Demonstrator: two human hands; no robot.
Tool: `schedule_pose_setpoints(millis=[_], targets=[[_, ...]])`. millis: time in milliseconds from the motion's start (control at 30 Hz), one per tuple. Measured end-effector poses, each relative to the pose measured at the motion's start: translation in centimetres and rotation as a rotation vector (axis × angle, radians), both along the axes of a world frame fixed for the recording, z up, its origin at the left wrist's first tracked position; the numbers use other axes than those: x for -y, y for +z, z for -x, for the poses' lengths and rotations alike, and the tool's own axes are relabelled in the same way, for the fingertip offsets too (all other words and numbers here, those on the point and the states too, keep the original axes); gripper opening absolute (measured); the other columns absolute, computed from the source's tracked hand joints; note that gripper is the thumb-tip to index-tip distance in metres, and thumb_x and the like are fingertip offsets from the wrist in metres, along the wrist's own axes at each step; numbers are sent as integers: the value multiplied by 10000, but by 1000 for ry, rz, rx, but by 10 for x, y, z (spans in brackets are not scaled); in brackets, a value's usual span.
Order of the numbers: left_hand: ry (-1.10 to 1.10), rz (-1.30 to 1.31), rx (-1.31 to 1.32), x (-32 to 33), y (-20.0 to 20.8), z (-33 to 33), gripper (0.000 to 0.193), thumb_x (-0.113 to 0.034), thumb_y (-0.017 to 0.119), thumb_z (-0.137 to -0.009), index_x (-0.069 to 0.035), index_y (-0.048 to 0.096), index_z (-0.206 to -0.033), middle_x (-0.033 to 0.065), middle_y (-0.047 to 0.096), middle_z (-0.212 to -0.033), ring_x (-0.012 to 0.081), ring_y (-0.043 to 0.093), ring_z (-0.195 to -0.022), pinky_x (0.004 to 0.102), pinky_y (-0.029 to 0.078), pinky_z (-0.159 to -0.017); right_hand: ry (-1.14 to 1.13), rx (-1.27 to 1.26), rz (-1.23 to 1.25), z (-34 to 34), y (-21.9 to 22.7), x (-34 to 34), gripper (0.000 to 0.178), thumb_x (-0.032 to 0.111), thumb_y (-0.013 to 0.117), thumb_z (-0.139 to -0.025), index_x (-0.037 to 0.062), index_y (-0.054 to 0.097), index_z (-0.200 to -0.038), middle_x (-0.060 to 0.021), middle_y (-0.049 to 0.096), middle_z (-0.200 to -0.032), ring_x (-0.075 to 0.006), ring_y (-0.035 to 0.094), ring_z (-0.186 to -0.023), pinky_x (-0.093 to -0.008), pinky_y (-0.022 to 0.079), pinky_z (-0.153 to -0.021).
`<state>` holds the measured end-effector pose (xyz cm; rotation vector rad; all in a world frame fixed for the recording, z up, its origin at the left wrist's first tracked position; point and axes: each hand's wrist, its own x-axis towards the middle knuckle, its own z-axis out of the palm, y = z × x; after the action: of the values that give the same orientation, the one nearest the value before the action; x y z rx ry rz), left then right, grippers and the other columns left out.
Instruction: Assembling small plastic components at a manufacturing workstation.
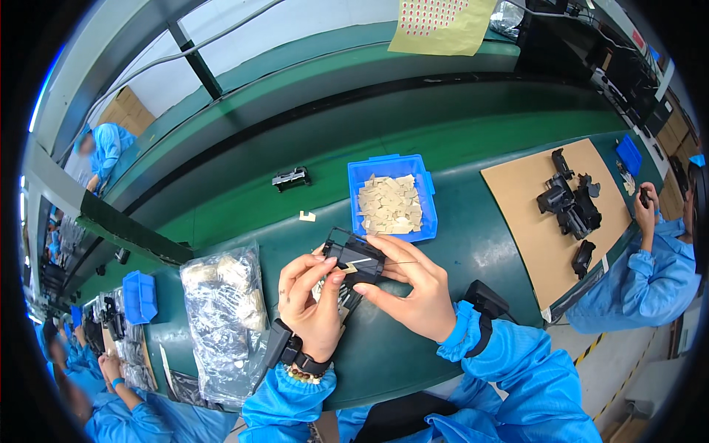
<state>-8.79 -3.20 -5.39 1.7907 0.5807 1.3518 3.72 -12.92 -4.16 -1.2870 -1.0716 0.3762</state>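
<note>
Both my hands hold a small black plastic part [356,260] above the green bench. My left hand [310,299] grips its left side, thumb and fingers pressing a pale beige sticker piece [354,266] on its face. On the right side, my right hand [413,284] wraps the part with fingers over its top edge. Just beyond sits a blue bin [428,203] filled with several beige sticker pieces [389,203].
A clear bag of parts [221,310] lies to my left. One loose beige piece [307,216] and a black part [290,178] lie farther back. At right, a co-worker in blue [650,266] works beside a cardboard sheet [517,199] with black parts [569,203].
</note>
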Motion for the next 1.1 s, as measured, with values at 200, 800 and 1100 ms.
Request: schedule_pose_setpoints(millis=[200, 800, 1100], targets=[[-69, -12, 42, -10, -1, -3, 200, 96, 724, -760, -39, 701, -904, 120, 672, -1030, 328, 592, -1171, 397, 492, -970, -59, 104, -14, -7, 2, 0, 603, -28, 782, -754, -31, 544, -1308, -182, 531, -1312, -277, 615, -1137, -380, 568, -928], [-324, -34, -222, -8, 75, -75, 431, 33, 722, -807, -45, 555, -1197, 120, 302, -1524, 226, 414, -1355, 396, 427, -1065, -280, -144, -211, -57, 19, 13, 535, -38, 732, -807, -21, 528, -1301, -137, 524, -1288, -236, 656, -1053, -330, 570, -884], [-346, 136, 82, -5, 48, -64, 221, 109, 694, -811, 7, 618, -991, 150, 674, -1104, 256, 598, -1171, 401, 463, -1028, -252, -23, -191, -41, 17, 12, 558, 10, 777, -779, -2, 550, -1289, -159, 547, -1275, -273, 632, -1108, -368, 578, -903]])
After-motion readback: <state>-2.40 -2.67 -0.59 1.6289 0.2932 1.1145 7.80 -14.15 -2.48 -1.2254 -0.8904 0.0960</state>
